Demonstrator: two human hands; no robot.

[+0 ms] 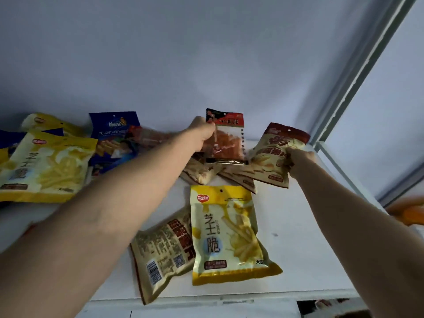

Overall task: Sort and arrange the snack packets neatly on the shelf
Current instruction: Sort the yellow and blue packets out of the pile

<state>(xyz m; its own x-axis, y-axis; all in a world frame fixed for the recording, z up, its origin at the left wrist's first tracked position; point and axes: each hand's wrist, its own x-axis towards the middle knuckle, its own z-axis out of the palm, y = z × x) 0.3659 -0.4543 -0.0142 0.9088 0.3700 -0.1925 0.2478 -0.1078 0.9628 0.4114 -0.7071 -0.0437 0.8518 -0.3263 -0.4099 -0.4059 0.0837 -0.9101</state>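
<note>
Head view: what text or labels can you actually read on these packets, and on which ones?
"芝士脆" with small "ZHISHICUI": yellow packet lying front centre.
"芝士脆": yellow packet at left, partly blurred.
Red-topped packet gripped by the left hand: characters too blurred to read.
Tan packet gripped by the right hand: large characters unreadable.
Blue packet: print blurred.
Tan packet back: barcode, print too small to read.

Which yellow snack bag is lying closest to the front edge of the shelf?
The yellow fries bag lying alone in the middle, overlapping a tan packet. The other yellow bag sits farther back on the left.
</note>
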